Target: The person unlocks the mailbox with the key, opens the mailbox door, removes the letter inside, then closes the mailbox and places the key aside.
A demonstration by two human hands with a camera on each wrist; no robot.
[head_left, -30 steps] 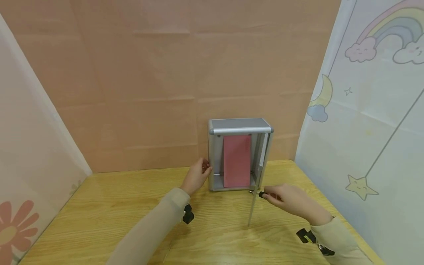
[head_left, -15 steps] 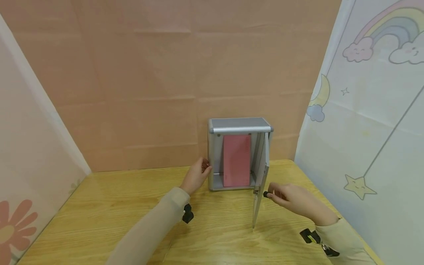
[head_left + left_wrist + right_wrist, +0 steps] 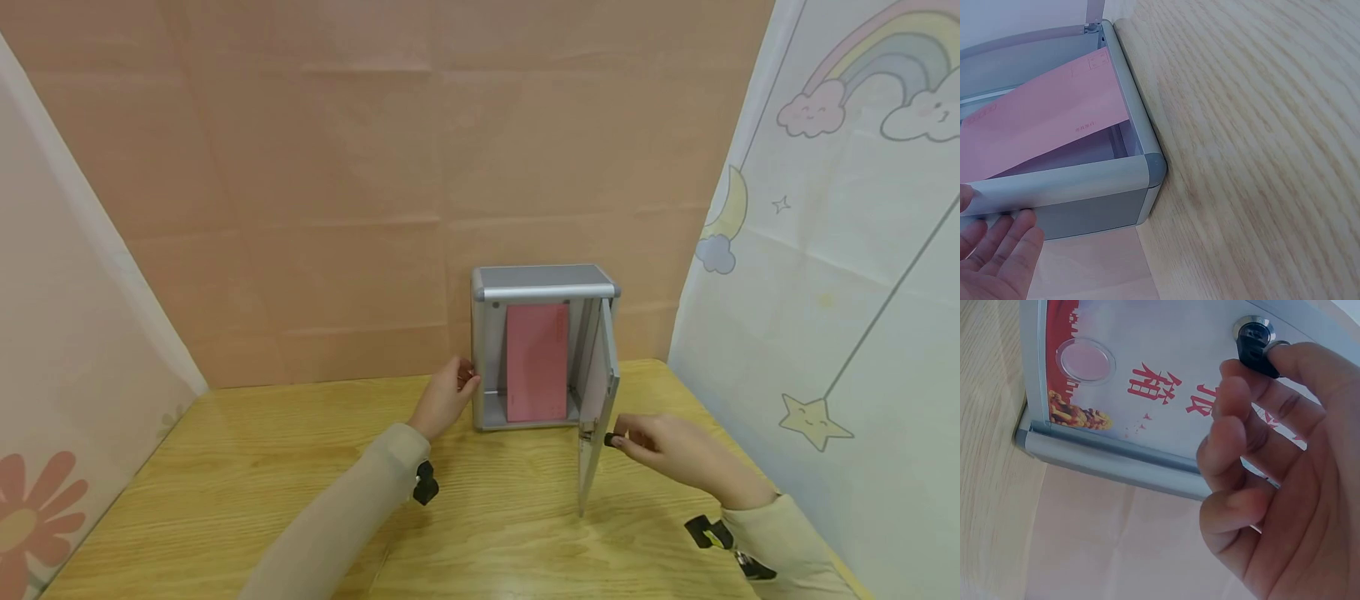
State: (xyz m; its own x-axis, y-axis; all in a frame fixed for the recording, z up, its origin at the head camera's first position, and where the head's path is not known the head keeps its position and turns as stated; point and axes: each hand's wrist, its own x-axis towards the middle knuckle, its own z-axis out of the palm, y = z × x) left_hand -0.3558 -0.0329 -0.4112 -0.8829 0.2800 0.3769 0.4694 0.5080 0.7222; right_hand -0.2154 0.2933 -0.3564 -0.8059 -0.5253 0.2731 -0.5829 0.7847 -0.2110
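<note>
A silver metal mailbox (image 3: pixel 551 292) stands upright on the table, its door (image 3: pixel 606 392) swung outward on the right side. Inside leans a pink envelope (image 3: pixel 537 362), also visible in the left wrist view. My left hand (image 3: pixel 442 398) holds the mailbox's left side, thumb on the front frame and fingers (image 3: pixel 1019 240) against the side wall. With thumb and forefinger, my right hand (image 3: pixel 671 454) pinches the black head of a key (image 3: pixel 1255 355) that sits in the door's round lock (image 3: pixel 1254 328). The other fingers of that hand curl loosely.
Wooden table (image 3: pixel 300 467) surrounds the mailbox. Behind it hangs a creased orange backdrop (image 3: pixel 337 208), and a patterned white panel (image 3: pixel 825 317) rises on the right. The door's outer face carries red lettering (image 3: pixel 1157 382) and a round clear window (image 3: pixel 1086 360).
My right hand has moved slightly right with the key, and the door has swung further outward, showing more of its inner face. The left hand and envelope have stayed put.
</note>
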